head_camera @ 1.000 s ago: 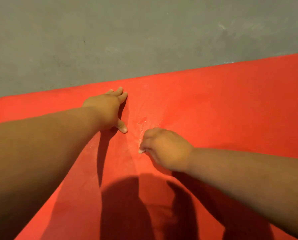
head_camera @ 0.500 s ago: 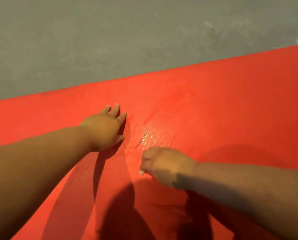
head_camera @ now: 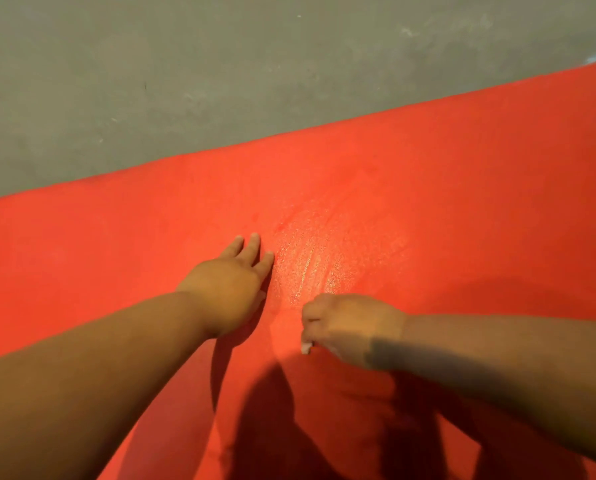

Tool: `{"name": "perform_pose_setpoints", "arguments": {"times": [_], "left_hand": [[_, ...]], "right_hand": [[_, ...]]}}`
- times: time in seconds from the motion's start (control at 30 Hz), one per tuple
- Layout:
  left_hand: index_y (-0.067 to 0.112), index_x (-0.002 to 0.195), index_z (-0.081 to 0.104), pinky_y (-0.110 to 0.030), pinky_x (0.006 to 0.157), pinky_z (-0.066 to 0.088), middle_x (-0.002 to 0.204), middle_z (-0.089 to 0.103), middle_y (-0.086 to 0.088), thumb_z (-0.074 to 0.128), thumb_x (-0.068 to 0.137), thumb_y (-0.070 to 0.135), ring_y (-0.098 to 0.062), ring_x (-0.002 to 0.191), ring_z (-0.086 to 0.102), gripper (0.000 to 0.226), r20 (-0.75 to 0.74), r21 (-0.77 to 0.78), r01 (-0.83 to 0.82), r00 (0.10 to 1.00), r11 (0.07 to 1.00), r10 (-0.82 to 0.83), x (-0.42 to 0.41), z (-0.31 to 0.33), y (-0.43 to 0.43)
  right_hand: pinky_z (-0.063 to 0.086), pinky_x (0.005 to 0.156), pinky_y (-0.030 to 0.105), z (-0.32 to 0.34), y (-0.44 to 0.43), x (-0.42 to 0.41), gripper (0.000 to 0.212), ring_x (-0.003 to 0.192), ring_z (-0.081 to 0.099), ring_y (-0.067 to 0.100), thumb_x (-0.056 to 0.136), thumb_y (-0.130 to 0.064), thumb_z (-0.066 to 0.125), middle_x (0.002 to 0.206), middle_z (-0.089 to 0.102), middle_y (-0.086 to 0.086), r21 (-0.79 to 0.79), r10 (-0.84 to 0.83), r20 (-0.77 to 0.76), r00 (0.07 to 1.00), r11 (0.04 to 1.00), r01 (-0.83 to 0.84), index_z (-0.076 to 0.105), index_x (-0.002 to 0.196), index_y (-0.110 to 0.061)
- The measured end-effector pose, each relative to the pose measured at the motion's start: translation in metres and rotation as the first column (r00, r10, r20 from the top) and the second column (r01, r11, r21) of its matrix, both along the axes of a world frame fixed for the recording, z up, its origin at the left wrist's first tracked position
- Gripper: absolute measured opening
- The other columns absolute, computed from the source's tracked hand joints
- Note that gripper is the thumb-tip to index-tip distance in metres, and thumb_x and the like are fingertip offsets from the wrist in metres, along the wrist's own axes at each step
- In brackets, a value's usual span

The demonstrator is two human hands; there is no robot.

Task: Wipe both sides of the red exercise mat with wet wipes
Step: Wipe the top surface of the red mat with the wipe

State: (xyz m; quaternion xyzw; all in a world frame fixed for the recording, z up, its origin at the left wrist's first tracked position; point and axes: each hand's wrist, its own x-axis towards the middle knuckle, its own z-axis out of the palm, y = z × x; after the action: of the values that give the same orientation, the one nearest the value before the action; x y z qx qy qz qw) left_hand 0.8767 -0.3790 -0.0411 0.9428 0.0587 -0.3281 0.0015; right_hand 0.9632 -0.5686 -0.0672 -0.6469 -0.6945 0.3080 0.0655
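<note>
Right hand (head_camera: 352, 323) drawn back, wipe (head_camera: 305, 348) mostly hidden

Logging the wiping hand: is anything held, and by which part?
The right hand grips a white wet wipe, bunched inside its curled fingers, only a corner showing. The left hand holds nothing, flat on the red mat.

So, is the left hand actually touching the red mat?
Touching. The head view shows the left hand lying flat on the red mat, fingers straight, its shadow joining it without a gap.
</note>
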Motion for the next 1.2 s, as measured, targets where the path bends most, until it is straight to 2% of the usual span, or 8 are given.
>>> {"name": "perform_pose_setpoints", "arguments": {"times": [0.2,0.4,0.5,0.67,0.87,0.97,1.13,1.2], "left_hand": [[0.017,0.153,0.002,-0.045,0.114,0.029,0.160,-0.009,-0.012,0.034,0.101,0.038,-0.033,0.147,0.003,0.065,-0.056,-0.024,-0.042,0.998,0.999,0.040,-0.018,0.009,-0.029],[0.017,0.153,-0.002,-0.043,0.117,0.022,0.159,-0.011,-0.017,0.043,0.097,0.045,-0.037,0.147,0.003,0.077,-0.126,-0.051,-0.117,0.986,0.992,0.110,-0.037,0.014,-0.064],[0.017,0.153,-0.006,-0.044,0.116,0.024,0.158,-0.015,-0.017,0.049,0.094,0.048,-0.037,0.147,0.002,0.087,-0.158,-0.044,-0.140,0.979,0.989,0.131,-0.044,0.015,-0.077],[0.014,0.152,-0.011,-0.045,0.113,0.030,0.157,-0.019,-0.017,0.058,0.088,0.050,-0.039,0.146,-0.002,0.100,-0.173,-0.012,-0.163,0.972,0.986,0.159,-0.049,0.009,-0.091],[0.013,0.152,-0.009,-0.043,0.114,0.025,0.157,-0.019,-0.018,0.062,0.086,0.046,-0.044,0.145,-0.002,0.103,-0.165,-0.032,-0.196,0.968,0.980,0.188,-0.047,0.003,-0.090],[0.011,0.151,-0.011,-0.045,0.115,0.023,0.155,-0.023,-0.019,0.064,0.086,0.042,-0.045,0.144,-0.005,0.104,-0.177,-0.036,-0.210,0.964,0.977,0.200,-0.046,0.001,-0.091],[0.018,0.151,-0.014,-0.042,0.116,0.021,0.157,-0.023,-0.013,0.065,0.085,0.041,-0.038,0.146,-0.001,0.107,-0.211,-0.031,-0.199,0.959,0.980,0.188,-0.046,0.004,-0.084],[0.020,0.152,-0.011,-0.041,0.117,0.022,0.158,-0.020,-0.013,0.066,0.084,0.043,-0.037,0.146,0.005,0.105,-0.226,-0.047,-0.200,0.956,0.979,0.185,-0.048,0.008,-0.086]], "right_hand": [[0.043,0.080,0.034,-0.001,0.010,0.111,0.019,0.097,0.059,0.032,0.087,-0.015,0.060,0.100,0.062,0.010,0.207,-0.755,0.210,0.621,0.656,0.726,0.073,0.101,-0.018],[0.045,0.084,0.034,0.007,-0.037,-0.034,0.023,0.103,0.055,0.027,0.090,-0.016,0.050,0.104,0.056,0.004,-0.017,-0.177,0.029,0.984,0.984,0.178,0.065,0.107,-0.019],[0.049,0.083,0.039,0.011,-0.056,-0.022,0.023,0.103,0.055,0.025,0.091,-0.020,0.051,0.100,0.056,0.001,0.001,-0.064,0.038,0.997,0.998,0.064,0.068,0.107,-0.022],[0.043,0.074,0.034,-0.008,-0.058,0.076,0.016,0.092,0.059,0.029,0.087,-0.015,0.060,0.093,0.060,0.006,0.183,-0.856,0.120,0.502,0.516,0.837,0.073,0.097,-0.017],[0.041,0.089,0.034,0.019,-0.053,-0.064,0.028,0.114,0.048,0.028,0.094,-0.012,0.047,0.113,0.054,0.009,-0.006,-0.310,-0.073,0.948,0.950,0.311,0.063,0.117,-0.010],[0.045,0.086,0.035,0.008,-0.069,-0.047,0.023,0.108,0.052,0.027,0.092,-0.014,0.050,0.105,0.053,0.005,-0.013,-0.239,-0.002,0.971,0.971,0.239,0.065,0.110,-0.015],[0.039,0.072,0.029,-0.005,-0.109,0.071,0.023,0.092,0.058,0.029,0.086,-0.006,0.053,0.098,0.058,0.009,0.159,-0.884,0.236,0.404,0.446,0.881,0.070,0.099,-0.014],[0.035,0.069,0.028,-0.001,-0.106,0.051,0.023,0.092,0.057,0.029,0.088,-0.005,0.051,0.098,0.057,0.009,0.170,-0.868,0.291,0.402,0.461,0.871,0.068,0.102,-0.012]]}}
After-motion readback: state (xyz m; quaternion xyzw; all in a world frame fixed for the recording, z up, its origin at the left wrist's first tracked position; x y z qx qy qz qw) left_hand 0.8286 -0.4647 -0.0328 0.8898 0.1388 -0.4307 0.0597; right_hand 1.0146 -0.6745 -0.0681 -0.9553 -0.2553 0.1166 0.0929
